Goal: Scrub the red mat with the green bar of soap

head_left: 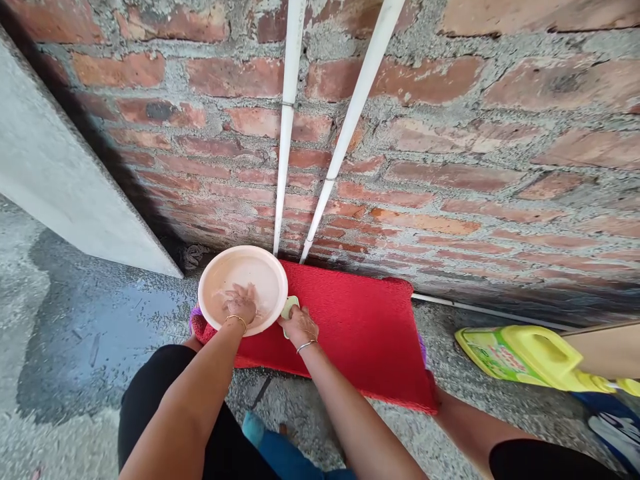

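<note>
A pale pink basin (pixel 253 265) with water in it rests at the left end of a red fleecy mat (pixel 360 323). My left hand (pixel 241 303) is inside the basin, its fingers spread in the water and holding nothing. Just outside the basin's right rim, my right hand (pixel 303 327) is closed on a small pale yellow-green thing (pixel 289 305) with a flat, rounded shape. The fingers cover part of it, and its kind is unclear. It is close to the rim; whether it touches the rim I cannot tell.
Behind the mat rises a brick wall (pixel 430 173) with two white pipes (pixel 286 127). A grey slab (pixel 75 160) leans at the left above wet concrete (pixel 100 327). To the right lie a yellow detergent bottle (pixel 520 357), a cardboard piece (pixel 613 350) and a shoe (pixel 617 433).
</note>
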A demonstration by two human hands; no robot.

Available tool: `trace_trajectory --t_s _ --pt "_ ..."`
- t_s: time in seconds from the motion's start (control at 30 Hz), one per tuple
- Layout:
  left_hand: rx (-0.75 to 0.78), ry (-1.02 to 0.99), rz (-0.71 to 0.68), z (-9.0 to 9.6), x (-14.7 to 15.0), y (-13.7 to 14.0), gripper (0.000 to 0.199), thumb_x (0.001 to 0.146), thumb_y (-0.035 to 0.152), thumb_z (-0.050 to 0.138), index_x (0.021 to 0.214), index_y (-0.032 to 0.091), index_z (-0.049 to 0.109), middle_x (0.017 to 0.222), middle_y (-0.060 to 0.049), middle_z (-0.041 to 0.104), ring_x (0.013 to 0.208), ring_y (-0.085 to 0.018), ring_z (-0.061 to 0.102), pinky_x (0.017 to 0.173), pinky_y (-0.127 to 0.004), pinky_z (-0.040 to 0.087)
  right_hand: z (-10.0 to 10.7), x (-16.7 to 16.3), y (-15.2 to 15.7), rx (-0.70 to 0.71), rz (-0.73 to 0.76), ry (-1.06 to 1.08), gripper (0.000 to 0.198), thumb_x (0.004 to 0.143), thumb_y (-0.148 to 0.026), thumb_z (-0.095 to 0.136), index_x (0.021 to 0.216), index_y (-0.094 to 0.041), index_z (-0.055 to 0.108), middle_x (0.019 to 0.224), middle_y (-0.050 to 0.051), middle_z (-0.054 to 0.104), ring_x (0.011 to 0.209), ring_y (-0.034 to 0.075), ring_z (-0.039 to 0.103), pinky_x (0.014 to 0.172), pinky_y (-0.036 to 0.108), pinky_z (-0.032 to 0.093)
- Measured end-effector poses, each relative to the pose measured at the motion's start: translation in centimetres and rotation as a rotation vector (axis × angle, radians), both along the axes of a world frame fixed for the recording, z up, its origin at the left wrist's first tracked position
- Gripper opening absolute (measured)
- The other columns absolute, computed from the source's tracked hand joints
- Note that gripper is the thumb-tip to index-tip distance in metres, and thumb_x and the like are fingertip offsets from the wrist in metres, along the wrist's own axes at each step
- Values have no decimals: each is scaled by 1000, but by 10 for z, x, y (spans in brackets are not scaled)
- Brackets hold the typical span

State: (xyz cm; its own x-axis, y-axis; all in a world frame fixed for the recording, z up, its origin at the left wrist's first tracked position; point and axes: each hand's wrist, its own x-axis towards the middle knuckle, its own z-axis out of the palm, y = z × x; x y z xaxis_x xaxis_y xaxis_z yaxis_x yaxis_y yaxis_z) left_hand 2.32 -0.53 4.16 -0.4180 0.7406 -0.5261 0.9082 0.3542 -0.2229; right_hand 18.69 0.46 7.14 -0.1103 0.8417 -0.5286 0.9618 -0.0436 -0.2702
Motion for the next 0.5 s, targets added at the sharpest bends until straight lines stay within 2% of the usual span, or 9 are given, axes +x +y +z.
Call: trace_trajectory --t_s 0.1,0.2,0.3,0.4,0.5 --pt "17 2 13 -6 -1 1 92 77 50 61 152 27 12 155 -28 20 131 -55 31 73 -65 50 1 18 1 6 19 -42 36 80 -53 56 104 -25 60 114 8 57 94 21 63 73 31 45" --pt "34 5 27 -9 -1 1 92 76 49 62 151 28 14 154 -28 21 131 -55 32 73 -66 50 4 58 7 -6 -40 -93 36 80 -53 55 104 -26 60 113 7 58 96 21 63 74 31 45" --pt "51 32 1 -9 0 -1 88 78 45 60 151 26 15 153 -29 23 131 -55 33 73 -67 50 5 120 16 -30 -131 -147 36 82 -53 51 102 -24 60 111 9 58 97 22 63 76 32 45" --pt "42 49 -28 -5 2 -4 84 82 44 57 151 23 15 152 -31 23 130 -54 35 71 -64 52 2 195 21 -25 -232 -200 38 85 -53 47 101 -21 60 109 12 59 98 23 63 76 33 45" --pt "48 78 -51 -1 2 -7 74 86 35 50 151 23 18 152 -30 25 130 -52 37 72 -62 52 -3 263 21 -8 -352 -285 38 84 -55 47 96 -22 60 103 14 61 93 25 64 73 34 46"
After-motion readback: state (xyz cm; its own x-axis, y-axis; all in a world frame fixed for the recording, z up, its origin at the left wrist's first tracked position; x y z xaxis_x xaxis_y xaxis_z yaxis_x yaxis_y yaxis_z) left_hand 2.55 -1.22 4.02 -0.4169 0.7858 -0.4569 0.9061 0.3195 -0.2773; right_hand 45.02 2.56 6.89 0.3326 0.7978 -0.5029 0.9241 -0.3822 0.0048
